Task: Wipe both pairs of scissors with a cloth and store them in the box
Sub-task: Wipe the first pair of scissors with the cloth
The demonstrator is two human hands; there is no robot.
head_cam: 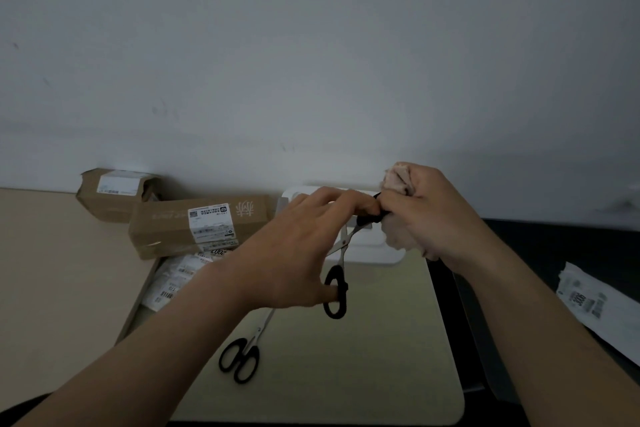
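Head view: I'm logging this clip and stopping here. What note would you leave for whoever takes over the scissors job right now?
Left hand: pinches the held scissors, which are open, one loop hanging down.
Right hand: grips the bunched cloth against the upper handle.
Second scissors: lying on the mat below the left forearm, untouched.
White box: beyond the hands, inside not visible.
Done: wiping of the first pair is under way.
Left: finish this pair, wipe the second, put both in the box, probably the white one.
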